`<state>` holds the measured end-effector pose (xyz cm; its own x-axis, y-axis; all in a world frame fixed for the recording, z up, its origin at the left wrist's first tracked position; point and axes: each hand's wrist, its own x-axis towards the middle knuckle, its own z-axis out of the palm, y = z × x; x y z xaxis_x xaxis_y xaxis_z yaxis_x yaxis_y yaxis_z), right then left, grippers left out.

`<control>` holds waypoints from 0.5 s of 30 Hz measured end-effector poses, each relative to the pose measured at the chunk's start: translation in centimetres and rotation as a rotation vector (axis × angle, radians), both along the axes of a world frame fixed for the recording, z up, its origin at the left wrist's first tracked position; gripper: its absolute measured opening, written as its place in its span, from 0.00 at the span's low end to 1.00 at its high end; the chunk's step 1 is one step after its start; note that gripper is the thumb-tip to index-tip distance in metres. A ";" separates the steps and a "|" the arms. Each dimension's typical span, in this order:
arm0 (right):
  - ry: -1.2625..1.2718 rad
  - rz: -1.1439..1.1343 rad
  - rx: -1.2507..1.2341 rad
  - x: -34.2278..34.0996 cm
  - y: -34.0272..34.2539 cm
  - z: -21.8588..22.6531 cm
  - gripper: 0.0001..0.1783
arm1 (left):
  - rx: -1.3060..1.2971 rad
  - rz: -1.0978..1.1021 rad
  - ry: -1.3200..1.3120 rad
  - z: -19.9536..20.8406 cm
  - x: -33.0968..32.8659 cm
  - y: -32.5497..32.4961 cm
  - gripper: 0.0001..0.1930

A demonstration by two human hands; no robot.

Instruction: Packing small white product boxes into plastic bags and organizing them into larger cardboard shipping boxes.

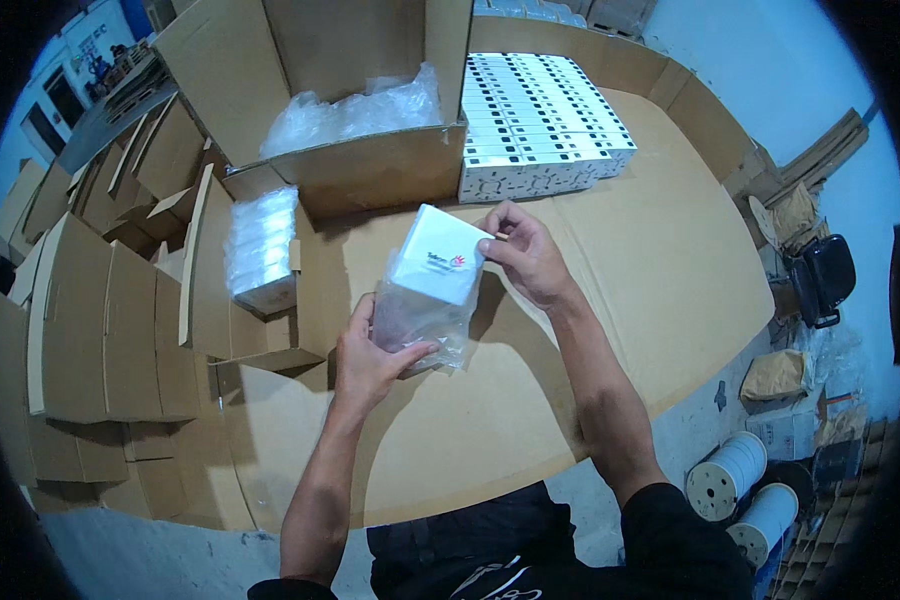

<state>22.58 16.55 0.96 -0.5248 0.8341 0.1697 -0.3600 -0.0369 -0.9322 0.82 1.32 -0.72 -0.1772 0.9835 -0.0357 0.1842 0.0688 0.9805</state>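
Note:
A small white box with a printed mark is partly inside a clear plastic bag, tilted above the table. My left hand is closed on the bag from below, its thumb across the front of the plastic. At the box's upper right corner my right hand pinches the white box between thumb and fingers. The lower part of the box shows only faintly through the plastic.
An open carton at the back holds clear plastic bags. Stacked white boxes stand right of it. At left, a smaller open carton contains bagged boxes. Cardboard covers the table; wire spools lie on the floor.

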 end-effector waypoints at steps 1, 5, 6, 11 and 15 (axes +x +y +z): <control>-0.023 0.011 -0.049 -0.1 -0.2 0.2 0.11 | 0.000 -0.012 -0.003 -0.1 0.1 0.1 0.37; -0.079 0.045 -0.047 -0.8 -0.5 0.4 0.11 | 0.134 -0.005 -0.154 -0.3 0.4 0.3 0.38; -0.089 0.055 -0.075 -0.6 -0.7 0.6 0.11 | 0.135 -0.002 -0.201 -0.3 0.5 0.4 0.38; -0.135 0.099 -0.064 -0.4 -0.8 0.6 0.10 | 0.079 -0.032 -0.149 0.4 0.5 0.3 0.34; -0.242 0.119 0.063 0.0 -0.3 0.0 0.08 | 0.048 0.059 -0.322 0.0 1.0 0.7 0.20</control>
